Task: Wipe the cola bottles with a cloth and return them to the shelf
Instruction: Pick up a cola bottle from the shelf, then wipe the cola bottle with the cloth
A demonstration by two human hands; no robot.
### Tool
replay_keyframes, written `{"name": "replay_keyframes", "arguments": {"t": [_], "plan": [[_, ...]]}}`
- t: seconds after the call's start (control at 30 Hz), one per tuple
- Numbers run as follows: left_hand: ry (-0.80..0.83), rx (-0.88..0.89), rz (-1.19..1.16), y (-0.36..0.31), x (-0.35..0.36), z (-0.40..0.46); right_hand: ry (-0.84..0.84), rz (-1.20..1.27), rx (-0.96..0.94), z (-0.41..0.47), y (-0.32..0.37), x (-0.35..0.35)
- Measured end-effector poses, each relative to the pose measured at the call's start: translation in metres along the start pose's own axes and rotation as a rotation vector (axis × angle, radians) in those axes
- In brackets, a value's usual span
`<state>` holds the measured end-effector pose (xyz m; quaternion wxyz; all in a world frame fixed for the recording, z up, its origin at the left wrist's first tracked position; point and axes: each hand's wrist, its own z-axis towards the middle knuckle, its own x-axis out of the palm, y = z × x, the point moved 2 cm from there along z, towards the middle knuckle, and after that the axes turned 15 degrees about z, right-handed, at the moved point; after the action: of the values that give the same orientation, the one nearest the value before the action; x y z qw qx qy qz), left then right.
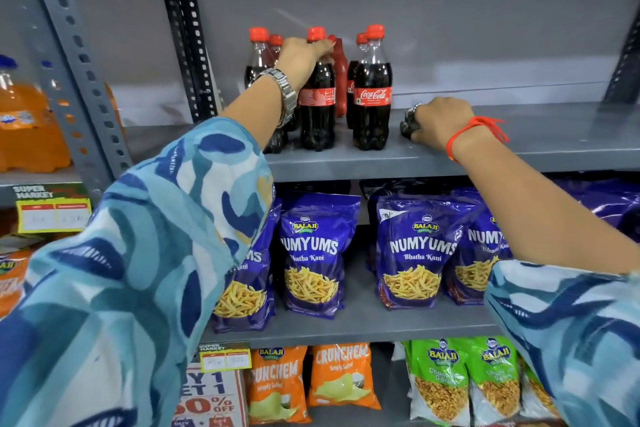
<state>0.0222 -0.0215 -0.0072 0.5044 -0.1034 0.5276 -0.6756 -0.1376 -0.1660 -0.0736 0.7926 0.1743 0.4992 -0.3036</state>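
Several cola bottles with red caps and red labels stand in a cluster on the grey top shelf (519, 139). My left hand (304, 57) reaches in from the left and is closed around the neck of the front middle cola bottle (317, 107), which stands upright on the shelf. Another cola bottle (372, 97) stands just to its right, untouched. My right hand (441, 121) rests on the shelf to the right of the bottles, fist closed on a dark bunched cloth (408, 126) that is mostly hidden by the fingers.
A slotted steel upright (187, 28) rises left of the bottles. Purple snack packets (315, 253) fill the shelf below, with orange packets (341, 378) and green packets (440, 385) lower down. Orange drink bottles (27, 125) stand in the left bay.
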Motion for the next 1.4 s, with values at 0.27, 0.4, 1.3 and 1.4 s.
{"name": "replay_keyframes", "arguments": {"t": [0.27, 0.4, 1.3, 1.4], "plan": [[-0.011, 0.082, -0.118, -0.002, -0.004, -0.015, -0.267, 0.228, 0.091, -0.007, 0.006, 0.002], [-0.013, 0.124, -0.228, -0.01, -0.008, -0.036, -0.458, 0.403, 0.159, -0.029, 0.016, -0.011], [0.145, -0.163, -0.477, 0.07, -0.044, -0.139, -0.651, 0.522, -0.675, -0.222, 0.155, 0.033], [0.139, -0.15, -0.434, 0.074, -0.051, -0.144, -0.69, 0.567, -0.762, -0.238, 0.156, 0.03]]}}
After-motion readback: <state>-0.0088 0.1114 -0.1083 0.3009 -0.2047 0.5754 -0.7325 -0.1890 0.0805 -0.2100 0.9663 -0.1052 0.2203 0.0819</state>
